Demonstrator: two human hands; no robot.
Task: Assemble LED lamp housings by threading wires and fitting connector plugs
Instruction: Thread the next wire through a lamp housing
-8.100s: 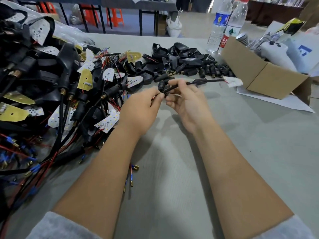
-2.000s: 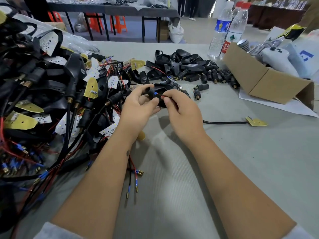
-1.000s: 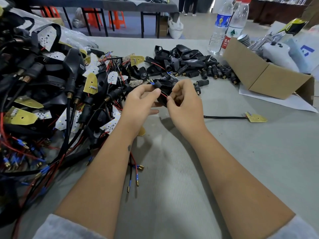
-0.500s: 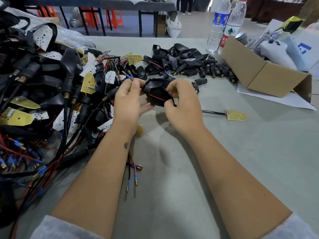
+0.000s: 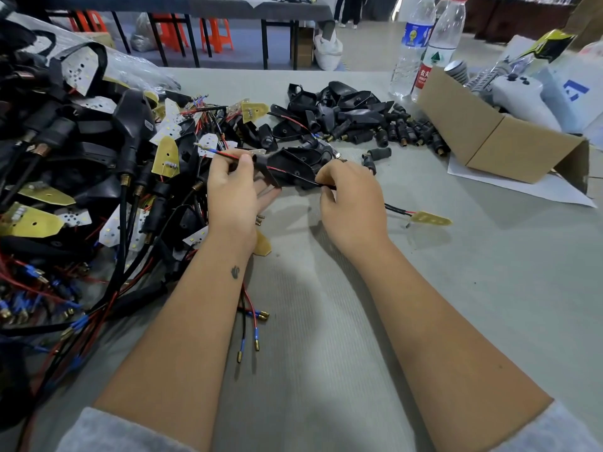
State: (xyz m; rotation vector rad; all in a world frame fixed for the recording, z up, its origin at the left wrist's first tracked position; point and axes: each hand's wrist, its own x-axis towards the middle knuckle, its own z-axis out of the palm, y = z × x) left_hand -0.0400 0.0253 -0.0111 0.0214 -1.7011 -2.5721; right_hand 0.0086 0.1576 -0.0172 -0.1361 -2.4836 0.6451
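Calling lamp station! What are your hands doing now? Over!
Left hand pinches red wire. Right hand grips black housing. Wire threaded through housing. Nothing blocking.

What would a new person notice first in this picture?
First, the two hands at the centre: the left hand pinches red and black wires while the right hand holds a black lamp housing above the grey table. Next, the big tangle of cabled lamp assemblies filling the left side. Behind the hands lies a heap of loose black housings and plugs, with a cardboard box to its right.
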